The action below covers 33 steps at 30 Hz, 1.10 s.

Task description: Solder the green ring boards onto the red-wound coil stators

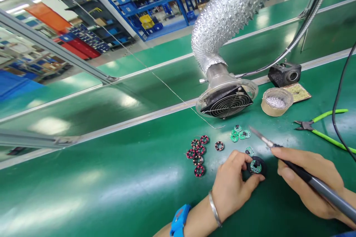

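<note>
nearest is the right hand [319, 166], its fingers clamped on the iron [319, 186]. the tip of the iron points away, over the counter [111, 177], and it is apart from the board [256, 167] which lies in the black ring [261, 164]. this ring is pinched by the left hand [232, 181], with the thumb on its near side and fingers on its left side. on the left arm there are a bracelet [214, 209] and a blue strap [180, 222].

i judge that the work is somewhere in its middle. one board is already set in the ring, but its joints are too small, so i cannot tell if they are finished. just beyond the ring lies a loose board [249, 151], and farther a small group of boards [234, 136]; whether these are done or waiting, i cannot say. to the left lie the coils [198, 160], six close together and one apart. none of these seven appears joined to a board, so probably they are left to do.

at the right, the cutters [307, 125] lie untouched, handles spread. a thin wire [178, 96] ends near the boards, held by no hand. behind are the cup [271, 109] with shiny bits, the pad [299, 92], then the fan [228, 103] under its duct [217, 26].
</note>
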Each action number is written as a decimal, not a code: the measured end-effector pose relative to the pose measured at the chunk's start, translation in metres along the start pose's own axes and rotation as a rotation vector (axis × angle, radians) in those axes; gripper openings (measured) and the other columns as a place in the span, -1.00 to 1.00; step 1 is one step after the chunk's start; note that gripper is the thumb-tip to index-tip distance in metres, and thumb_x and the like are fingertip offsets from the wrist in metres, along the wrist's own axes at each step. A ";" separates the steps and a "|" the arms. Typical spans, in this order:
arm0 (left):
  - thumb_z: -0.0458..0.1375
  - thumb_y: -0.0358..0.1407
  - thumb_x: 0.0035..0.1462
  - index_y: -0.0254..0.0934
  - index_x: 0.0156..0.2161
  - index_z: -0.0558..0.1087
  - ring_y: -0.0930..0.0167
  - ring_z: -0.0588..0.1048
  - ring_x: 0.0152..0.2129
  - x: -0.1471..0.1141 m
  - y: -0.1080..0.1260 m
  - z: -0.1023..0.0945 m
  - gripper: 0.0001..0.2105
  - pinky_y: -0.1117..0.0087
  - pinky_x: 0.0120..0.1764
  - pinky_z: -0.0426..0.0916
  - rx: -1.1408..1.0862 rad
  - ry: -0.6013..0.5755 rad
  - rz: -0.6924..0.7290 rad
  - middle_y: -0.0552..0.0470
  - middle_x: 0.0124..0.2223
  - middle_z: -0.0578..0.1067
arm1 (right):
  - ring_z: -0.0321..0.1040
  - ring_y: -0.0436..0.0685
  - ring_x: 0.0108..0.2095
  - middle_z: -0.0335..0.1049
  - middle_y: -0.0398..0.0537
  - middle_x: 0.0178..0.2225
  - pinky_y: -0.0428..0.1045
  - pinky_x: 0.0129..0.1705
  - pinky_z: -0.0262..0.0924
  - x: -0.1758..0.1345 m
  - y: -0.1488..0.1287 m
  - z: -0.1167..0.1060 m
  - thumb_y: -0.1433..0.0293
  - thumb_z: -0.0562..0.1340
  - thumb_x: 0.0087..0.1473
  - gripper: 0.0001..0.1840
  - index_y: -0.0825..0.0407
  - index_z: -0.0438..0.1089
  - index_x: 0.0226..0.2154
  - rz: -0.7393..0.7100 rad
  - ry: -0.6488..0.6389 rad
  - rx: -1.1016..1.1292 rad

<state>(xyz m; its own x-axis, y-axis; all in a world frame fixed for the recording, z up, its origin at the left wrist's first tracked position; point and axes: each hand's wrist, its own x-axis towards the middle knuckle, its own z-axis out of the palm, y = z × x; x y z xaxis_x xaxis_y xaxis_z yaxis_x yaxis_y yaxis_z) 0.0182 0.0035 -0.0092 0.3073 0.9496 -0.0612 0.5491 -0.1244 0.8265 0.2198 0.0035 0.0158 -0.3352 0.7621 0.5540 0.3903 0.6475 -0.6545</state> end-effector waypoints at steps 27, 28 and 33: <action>0.14 -0.43 0.03 -0.31 -0.54 0.32 0.58 0.21 -0.62 -0.003 0.002 0.004 -0.85 0.55 -0.57 0.10 -0.277 -0.008 -0.082 0.14 -0.48 0.25 | 0.09 0.04 -0.47 0.23 -0.15 -0.48 -0.04 -0.44 0.05 -0.006 0.022 0.028 0.64 0.04 0.15 -0.56 0.03 0.23 0.05 -0.207 -0.220 -0.022; 0.13 -0.43 0.02 -0.31 -0.54 0.32 0.58 0.20 -0.62 -0.004 0.001 0.004 -0.85 0.55 -0.56 0.10 -0.285 -0.003 -0.093 0.14 -0.48 0.25 | 0.09 0.04 -0.48 0.25 -0.15 -0.47 -0.04 -0.43 0.05 -0.006 0.023 0.028 0.64 0.03 0.15 -0.56 0.03 0.23 0.06 -0.221 -0.230 -0.023; 0.10 -0.43 0.05 -0.30 -0.50 0.33 0.57 0.21 -0.62 -0.010 -0.001 0.003 -0.88 0.56 -0.55 0.13 -0.322 0.004 -0.158 0.13 -0.46 0.26 | 0.16 0.03 -0.49 0.33 -0.15 -0.45 -0.03 -0.39 0.10 -0.007 0.023 0.026 0.60 0.03 0.16 -0.58 0.02 0.23 0.06 -0.229 -0.260 -0.063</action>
<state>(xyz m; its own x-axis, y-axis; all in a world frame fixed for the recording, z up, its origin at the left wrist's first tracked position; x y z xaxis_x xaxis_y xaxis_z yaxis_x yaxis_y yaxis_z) 0.0171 -0.0064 -0.0109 0.2348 0.9511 -0.2006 0.3161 0.1205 0.9411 0.2085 0.0132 -0.0166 -0.6245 0.5758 0.5277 0.3287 0.8066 -0.4912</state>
